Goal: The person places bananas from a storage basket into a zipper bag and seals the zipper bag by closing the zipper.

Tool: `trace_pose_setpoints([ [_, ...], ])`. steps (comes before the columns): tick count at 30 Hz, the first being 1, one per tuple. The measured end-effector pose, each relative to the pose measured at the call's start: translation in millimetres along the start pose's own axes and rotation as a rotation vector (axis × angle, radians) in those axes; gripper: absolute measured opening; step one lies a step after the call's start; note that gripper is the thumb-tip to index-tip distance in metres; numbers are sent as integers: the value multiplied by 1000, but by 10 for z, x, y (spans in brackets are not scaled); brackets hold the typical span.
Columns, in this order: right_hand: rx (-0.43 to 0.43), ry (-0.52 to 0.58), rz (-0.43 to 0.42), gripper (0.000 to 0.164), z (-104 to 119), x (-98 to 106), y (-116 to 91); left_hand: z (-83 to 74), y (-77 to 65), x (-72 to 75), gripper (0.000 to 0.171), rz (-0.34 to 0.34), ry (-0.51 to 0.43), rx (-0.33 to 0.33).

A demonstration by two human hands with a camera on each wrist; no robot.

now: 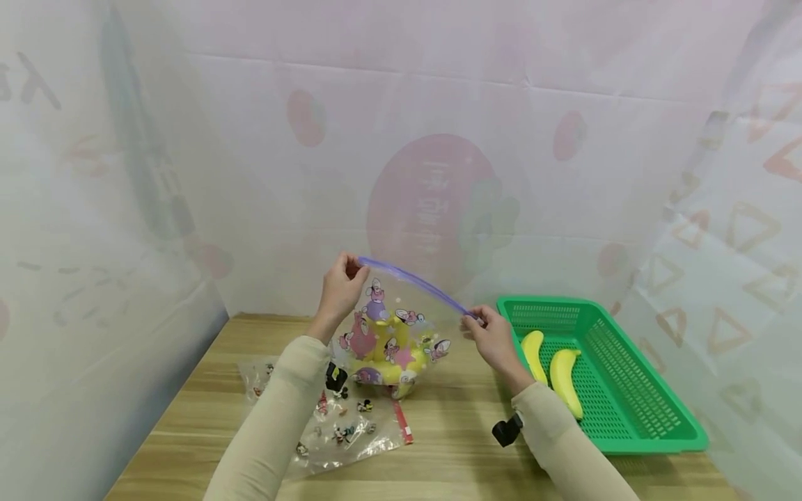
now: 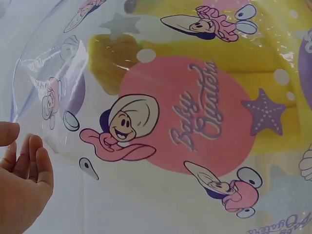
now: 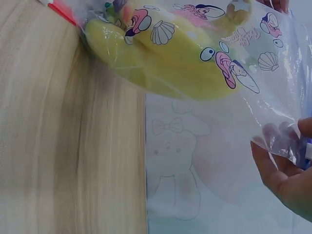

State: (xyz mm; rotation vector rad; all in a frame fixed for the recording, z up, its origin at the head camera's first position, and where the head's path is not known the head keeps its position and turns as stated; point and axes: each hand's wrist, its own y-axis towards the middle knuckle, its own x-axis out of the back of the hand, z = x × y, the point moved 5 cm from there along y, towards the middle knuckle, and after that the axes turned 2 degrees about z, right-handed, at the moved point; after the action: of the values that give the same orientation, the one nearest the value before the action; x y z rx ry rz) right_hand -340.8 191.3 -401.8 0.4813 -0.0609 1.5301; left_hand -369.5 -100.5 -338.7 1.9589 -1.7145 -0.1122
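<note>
Both hands hold up a clear zip bag (image 1: 360,337) by the ends of its purple zip strip (image 1: 416,280). My left hand (image 1: 340,289) pinches the upper left corner, and my right hand (image 1: 491,341) grips the lower right end. Yellow bananas (image 3: 161,63) show through the bag, low down inside it. Printed oyster characters and the words "Baby Oysters" on a pink patch (image 2: 195,117) cover the plastic. In the left wrist view the left hand (image 2: 24,180) is at the bag's edge. The right hand (image 3: 287,180) has the thin plastic between thumb and fingers.
Beneath the held bag, another clear printed bag (image 1: 341,449) with a red strip (image 1: 403,421) lies flat on the wooden table (image 1: 457,452). To the right stands a green basket (image 1: 679,410) with two bananas (image 1: 566,383) in it. Printed cloth walls (image 1: 250,174) enclose the table.
</note>
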Motion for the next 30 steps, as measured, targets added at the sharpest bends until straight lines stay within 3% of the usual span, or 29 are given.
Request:
trace_pose_setpoints([
  [4, -5, 91, 18, 16, 27, -16, 1, -85, -10, 7, 13, -29, -4, -27],
  [8, 9, 89, 4, 18, 116, 14, -5, -200, -24, -4, 15, -69, -34, -55],
  [17, 39, 88, -28, 15, 628, 209, -65, -377, -52, 25, 13, -177, -73, -115],
  [20, 46, 78, -30, 17, 682, 292, -31, -415, -70, 30, 12, -205, -67, -121],
  [24, 1, 61, -34, 22, 553, 390, 78, -460, -109, 6, 10, -204, -74, -90],
  [30, -26, -7, -68, 23, 366, 446, 191, -391, -172, -58, 10, -161, -93, 38],
])
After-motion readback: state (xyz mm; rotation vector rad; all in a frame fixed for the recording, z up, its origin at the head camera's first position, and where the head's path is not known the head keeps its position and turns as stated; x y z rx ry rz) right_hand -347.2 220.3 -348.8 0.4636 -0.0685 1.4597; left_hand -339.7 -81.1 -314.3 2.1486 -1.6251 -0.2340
